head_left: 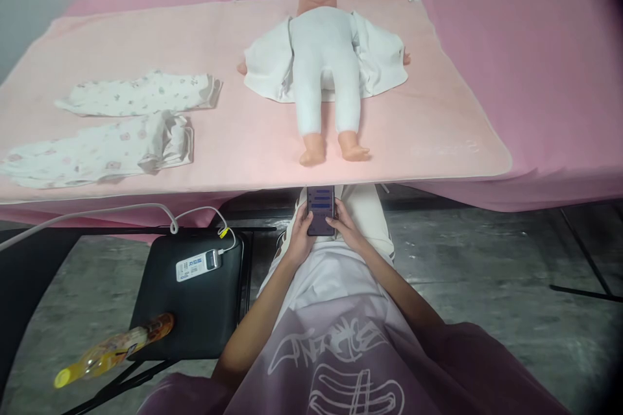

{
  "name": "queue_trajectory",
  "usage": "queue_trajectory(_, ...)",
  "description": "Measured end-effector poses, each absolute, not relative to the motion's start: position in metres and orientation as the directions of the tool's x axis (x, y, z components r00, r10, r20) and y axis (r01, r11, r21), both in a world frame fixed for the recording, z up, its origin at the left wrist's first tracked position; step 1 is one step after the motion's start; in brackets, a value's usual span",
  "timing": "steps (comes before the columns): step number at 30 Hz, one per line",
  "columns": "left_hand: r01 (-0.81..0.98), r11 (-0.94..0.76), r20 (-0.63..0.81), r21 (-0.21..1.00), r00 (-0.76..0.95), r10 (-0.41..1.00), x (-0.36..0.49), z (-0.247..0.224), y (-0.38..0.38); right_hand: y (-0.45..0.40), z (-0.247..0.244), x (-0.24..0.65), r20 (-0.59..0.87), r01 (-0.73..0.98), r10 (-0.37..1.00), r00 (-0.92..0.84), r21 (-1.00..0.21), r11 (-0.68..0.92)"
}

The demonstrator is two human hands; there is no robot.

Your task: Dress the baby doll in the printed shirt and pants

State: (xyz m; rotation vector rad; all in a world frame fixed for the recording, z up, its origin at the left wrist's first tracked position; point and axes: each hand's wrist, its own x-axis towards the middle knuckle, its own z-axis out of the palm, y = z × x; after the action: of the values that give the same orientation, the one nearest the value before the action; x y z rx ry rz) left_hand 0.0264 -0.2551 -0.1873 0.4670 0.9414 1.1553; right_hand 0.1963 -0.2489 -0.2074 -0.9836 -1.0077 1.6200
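Note:
A dark smartphone (pixel 320 211) with lines of text lit on its screen is held upright over my lap, just below the table's front edge. My left hand (pixel 301 238) grips its left side, thumb at the screen's edge. Around its right side is my right hand (pixel 348 225), with the thumb over the lower screen. Beyond the phone, a baby doll (pixel 322 45) lies on its back on the pink blanket (pixel 413 136), feet toward me. White leggings cover its legs, and a white top (pixel 384 65) spreads out under both its arms.
Two folded, patterned white garments (pixel 141 94) (pixel 97 152) lie on the blanket's left side. At my left, a black stool (pixel 204 311) bears a white power bank (pixel 198 265) with a cable and a bottle with a yellow cap (pixel 114 350). Metal table legs stand at the right.

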Motion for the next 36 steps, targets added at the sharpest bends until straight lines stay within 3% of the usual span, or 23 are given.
queue_trajectory(15,-0.605,0.392,-0.378,0.693,0.158,0.912,0.022,-0.190,-0.256,-0.250,-0.213,0.199,-0.139,-0.262,0.954,-0.266,-0.942,-0.210)
queue_trajectory(36,-0.567,0.376,-0.371,0.733,0.131,0.920,0.026,-0.185,-0.255,-0.250,-0.209,0.202,-0.127,-0.286,0.954,-0.272,-0.936,-0.206)
